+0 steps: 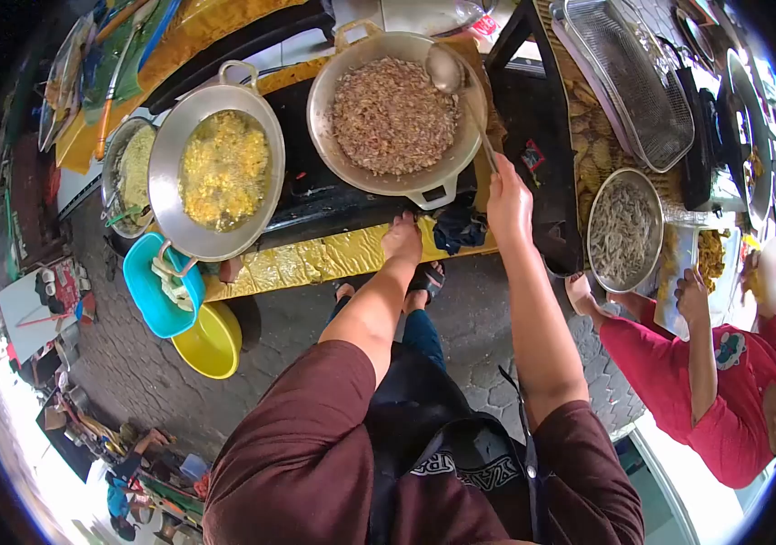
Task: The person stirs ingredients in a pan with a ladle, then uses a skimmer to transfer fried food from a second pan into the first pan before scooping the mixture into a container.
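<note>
At the far left, a turner (104, 127) with an orange handle lies above a bowl (109, 180) of pale food. Just beside the bowl stands a wok (164, 177), in which yellow pieces (226, 173) sit in bubbling oil. Below it are a blue tub (144, 286) with a few pale pieces inside and, partly hidden behind that, a yellow tub (215, 350). The yellow-covered edge of the tabletop (315, 262) runs along the front of the black stove (302, 195).

Right of the wok, a wide pan (321, 113) on the stove holds a broad heap of pinkish-brown chopped food (392, 118). The left hand (402, 239) is near the pan's lower rim, fingers bent and partly hidden; whether it grips anything cannot be told. A ladle (444, 69) leans over the pan's right side, its bowl by the upper right of the heap. Near the lower handle lies a dark cloth (461, 227). The right hand (510, 202) is closed around the end of the ladle's handle.

Further right are a wire basket (635, 86), a bowl of thin greyish pieces (622, 232), and another person (724, 386) in red beside a tray of orange-brown food (711, 259).
</note>
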`<state>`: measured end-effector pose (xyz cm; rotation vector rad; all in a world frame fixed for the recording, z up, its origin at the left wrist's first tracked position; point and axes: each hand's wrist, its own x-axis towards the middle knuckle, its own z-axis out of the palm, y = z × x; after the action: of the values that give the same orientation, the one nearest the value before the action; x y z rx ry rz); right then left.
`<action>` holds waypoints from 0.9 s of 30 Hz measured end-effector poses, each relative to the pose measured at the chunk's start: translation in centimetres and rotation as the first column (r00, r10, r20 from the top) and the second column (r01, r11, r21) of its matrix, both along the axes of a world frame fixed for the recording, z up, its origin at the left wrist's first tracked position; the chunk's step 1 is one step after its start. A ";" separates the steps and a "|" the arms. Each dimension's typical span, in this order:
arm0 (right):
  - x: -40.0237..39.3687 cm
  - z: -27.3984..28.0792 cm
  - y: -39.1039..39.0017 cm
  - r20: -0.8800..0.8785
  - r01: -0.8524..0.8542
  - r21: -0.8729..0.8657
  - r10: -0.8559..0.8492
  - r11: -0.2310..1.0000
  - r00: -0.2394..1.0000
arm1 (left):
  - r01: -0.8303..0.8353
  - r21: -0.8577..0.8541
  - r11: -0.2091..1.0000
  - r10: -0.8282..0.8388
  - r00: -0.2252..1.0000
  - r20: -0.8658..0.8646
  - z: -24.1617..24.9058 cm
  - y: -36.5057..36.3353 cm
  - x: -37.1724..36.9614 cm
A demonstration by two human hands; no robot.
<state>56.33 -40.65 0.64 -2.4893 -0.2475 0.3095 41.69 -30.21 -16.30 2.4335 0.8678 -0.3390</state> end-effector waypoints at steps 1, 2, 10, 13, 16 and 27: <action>0.4 -0.2 0.8 -0.028 -0.030 0.084 0.032 0.996 0.999 | -0.006 0.007 1.000 0.006 1.000 0.000 0.2 0.5 -0.8; 0.6 -0.1 1.4 -0.124 -0.007 0.110 0.021 0.994 0.992 | 0.028 -0.067 0.997 -0.029 1.000 -0.006 0.6 0.9 -1.7; -1.5 6.5 2.7 0.069 -0.115 -0.275 0.139 0.954 0.988 | 0.246 -0.366 0.897 -0.304 0.947 -0.109 3.1 9.7 -20.1; -1.3 5.8 2.1 0.007 -0.029 -0.348 0.034 0.937 0.999 | 0.081 -0.308 0.948 -0.164 0.953 -0.255 3.4 14.3 -31.0; -2.3 2.7 1.5 -0.077 -0.033 -0.224 0.016 0.974 0.997 | -0.097 -0.313 0.945 -0.124 0.778 -0.615 4.9 19.8 -38.1; -6.3 10.7 5.7 -0.163 0.083 -0.559 -0.207 0.825 0.965 | -0.698 -0.520 0.492 0.492 0.716 -0.495 13.4 28.4 -40.9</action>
<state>50.06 -34.91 11.30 -2.9839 0.1525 0.6645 0.80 -1.76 -2.95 1.2809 1.3730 -0.6122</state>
